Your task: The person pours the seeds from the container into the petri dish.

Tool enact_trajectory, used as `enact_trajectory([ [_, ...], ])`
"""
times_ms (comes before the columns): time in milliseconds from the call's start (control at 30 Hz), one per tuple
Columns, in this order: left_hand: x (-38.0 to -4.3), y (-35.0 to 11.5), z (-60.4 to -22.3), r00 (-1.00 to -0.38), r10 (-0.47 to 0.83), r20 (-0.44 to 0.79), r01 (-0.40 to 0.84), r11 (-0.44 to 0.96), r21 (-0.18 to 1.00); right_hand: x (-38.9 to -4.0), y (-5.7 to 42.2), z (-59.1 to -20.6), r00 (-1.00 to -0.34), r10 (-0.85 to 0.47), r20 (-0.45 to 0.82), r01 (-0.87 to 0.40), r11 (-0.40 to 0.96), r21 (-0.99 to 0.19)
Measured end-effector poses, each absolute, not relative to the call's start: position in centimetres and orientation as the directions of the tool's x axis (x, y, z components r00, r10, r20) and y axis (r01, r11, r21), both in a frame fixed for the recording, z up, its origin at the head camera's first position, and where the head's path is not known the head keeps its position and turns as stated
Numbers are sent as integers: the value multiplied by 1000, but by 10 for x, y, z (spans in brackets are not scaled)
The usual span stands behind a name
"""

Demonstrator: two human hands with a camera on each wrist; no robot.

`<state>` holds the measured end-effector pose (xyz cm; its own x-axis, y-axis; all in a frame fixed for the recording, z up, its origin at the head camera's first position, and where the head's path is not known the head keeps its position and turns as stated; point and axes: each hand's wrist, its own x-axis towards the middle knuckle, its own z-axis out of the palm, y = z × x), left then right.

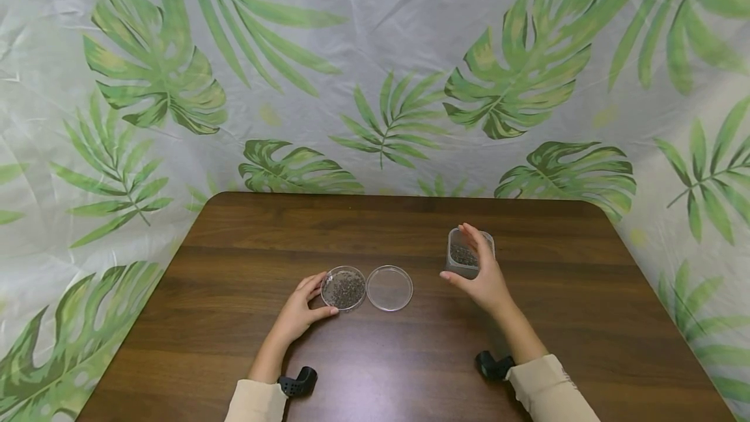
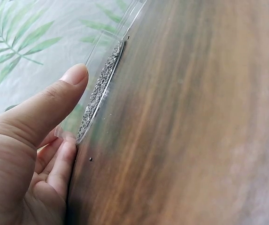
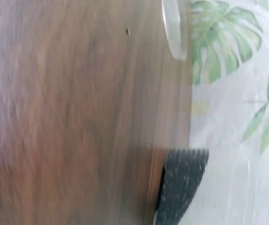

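Note:
A round clear petri dish (image 1: 344, 288) with dark granules in it lies on the table. My left hand (image 1: 300, 310) holds it at the rim, thumb on the near side and fingers on the far left; in the left wrist view, the thumb (image 2: 73, 75) and curled fingertips flank the dish (image 2: 99, 93). Right beside it is a second clear round dish (image 1: 389, 288) without granules. Farther right stands a clear plastic tub (image 1: 464, 254), partly filled with dark granules. Over its right side my right hand (image 1: 485, 279) is spread, thumb and fingers apart. The right wrist view catches the tub's granules (image 3: 181, 185) and a fingertip.
The brown wooden table (image 1: 246, 239) reaches back to a leaf-patterned curtain (image 1: 398, 51). A loose dark granule (image 2: 90, 159) lies on the wood near the left dish. Black wrist cameras (image 1: 299, 381) sit on both wrists.

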<state>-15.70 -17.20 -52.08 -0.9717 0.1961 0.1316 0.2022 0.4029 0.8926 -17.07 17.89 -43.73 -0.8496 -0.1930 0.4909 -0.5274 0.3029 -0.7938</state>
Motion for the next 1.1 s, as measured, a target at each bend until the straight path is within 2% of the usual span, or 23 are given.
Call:
enact_trajectory([
  [167, -147, -167, -495, -970, 216, 113, 194, 404, 894, -167, 168, -439, -842, -241, 483, -537, 283, -795],
  [300, -147, -167, -493, -971, 217, 101, 183, 401, 898, -166, 159, -443, -843, -268, 467, -533, 288, -796],
  [467, -147, -167, -496, -969, 214, 121, 198, 392, 898, -165, 149, -449, -838, -288, 463, -537, 284, -795],
  [767, -159, -173, -527, -976, 181, 118, 186, 426, 885, -166, 136, -456, -832, -348, 431, -534, 293, -793],
  [967, -149, -168, -501, -972, 202, 118, 190, 391, 901, -165, 130, -462, -835, -393, 385, -515, 313, -798],
  [1100, -146, -166, -493, -973, 208, 101, 179, 400, 899, -171, 129, -479, -853, -403, 331, -479, 353, -804],
])
